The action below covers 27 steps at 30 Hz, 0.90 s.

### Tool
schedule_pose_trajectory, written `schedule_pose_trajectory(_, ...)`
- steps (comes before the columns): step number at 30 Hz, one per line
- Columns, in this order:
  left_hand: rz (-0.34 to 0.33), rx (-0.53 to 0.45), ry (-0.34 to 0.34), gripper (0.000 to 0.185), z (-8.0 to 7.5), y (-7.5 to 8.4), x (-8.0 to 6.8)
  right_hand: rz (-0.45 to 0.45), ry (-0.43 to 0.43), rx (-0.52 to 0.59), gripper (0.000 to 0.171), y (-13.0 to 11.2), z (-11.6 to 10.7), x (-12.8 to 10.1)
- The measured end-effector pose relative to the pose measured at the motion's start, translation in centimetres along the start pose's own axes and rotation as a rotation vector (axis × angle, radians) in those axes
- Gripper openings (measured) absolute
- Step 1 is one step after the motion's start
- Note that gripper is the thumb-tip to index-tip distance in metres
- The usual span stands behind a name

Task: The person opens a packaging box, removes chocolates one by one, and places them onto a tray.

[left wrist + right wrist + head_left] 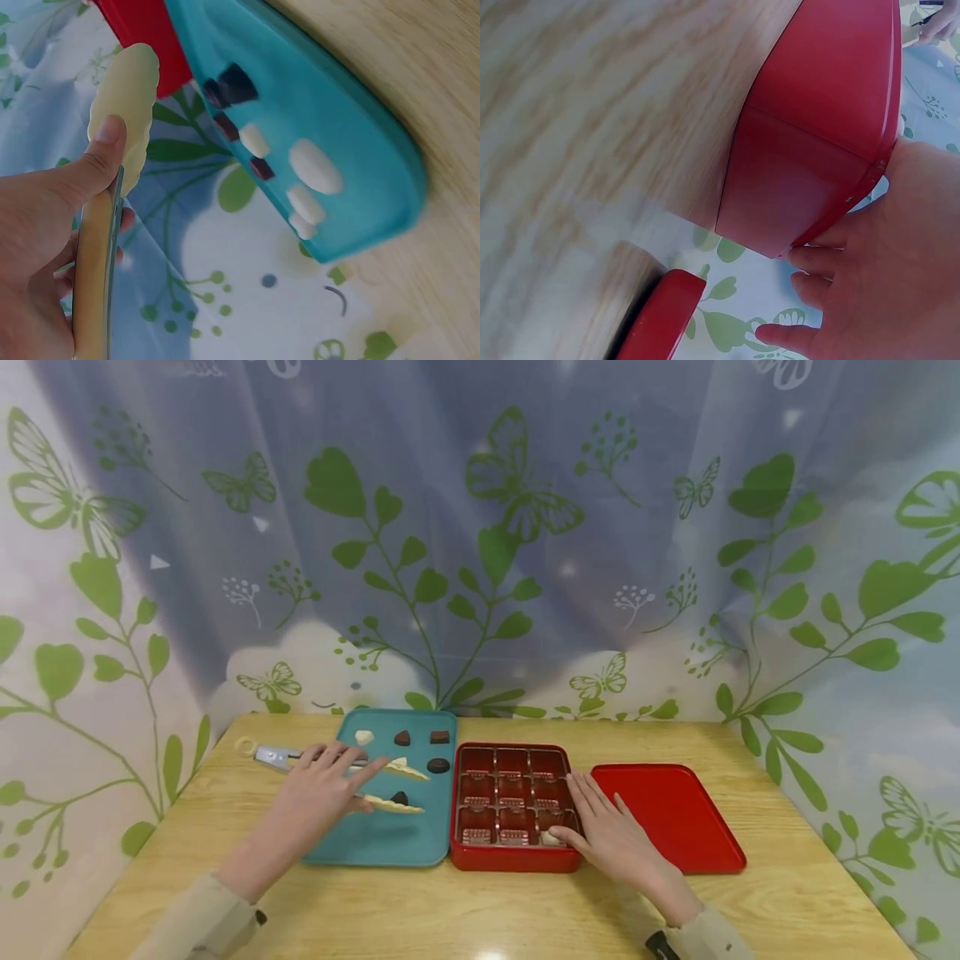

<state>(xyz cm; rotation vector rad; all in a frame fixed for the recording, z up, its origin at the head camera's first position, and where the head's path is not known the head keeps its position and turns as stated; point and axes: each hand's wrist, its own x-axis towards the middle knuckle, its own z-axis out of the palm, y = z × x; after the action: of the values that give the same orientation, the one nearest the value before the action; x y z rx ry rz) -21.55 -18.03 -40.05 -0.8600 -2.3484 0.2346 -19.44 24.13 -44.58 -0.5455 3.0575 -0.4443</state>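
My left hand [315,785] grips a pair of tongs [272,757] with a metal handle and cream, scalloped tips. The spread tips hover over a teal tray [375,852], with nothing visibly pinched between them. On the tray lie dark chocolates [438,766] and white chocolates [316,166] of several shapes, some partly behind the tongs. My right hand [615,835], fingers extended, rests along the right rim of a red box [517,860]. Inside, a clear divided insert holds one white chocolate [551,838] in its front right compartment, near my thumb; the other compartments look empty.
A flat red lid [675,818] lies on the wooden table [420,914] to the right of the box. The tray stands against the box's left side. Behind the table hangs a patterned curtain [555,610] with leaves and butterflies.
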Motion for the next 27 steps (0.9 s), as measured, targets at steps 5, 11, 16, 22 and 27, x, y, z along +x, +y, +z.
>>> schedule_pose_trajectory(5,0.018,-0.037,0.045,0.070,-0.4,0.9,1.4,0.000,0.005,0.027,0.089,0.2,0.1,0.1)
schedule_pose_trajectory(11,0.054,-0.029,0.087,0.071,-0.8,2.4,3.7,-0.023,0.023,0.032,0.087,0.2,-0.1,-0.2)
schedule_pose_trajectory(16,0.083,-0.006,0.116,0.072,-0.9,4.0,6.1,-0.030,0.040,0.028,0.085,0.3,-0.2,-0.9)
schedule_pose_trajectory(22,0.144,-0.046,0.136,0.071,-0.8,6.1,9.0,-0.044,0.044,0.025,0.084,0.5,0.1,-1.3)
schedule_pose_trajectory(27,0.216,0.017,0.141,0.067,-0.8,8.2,11.4,-0.048,0.046,0.028,0.084,0.6,0.2,-1.4)
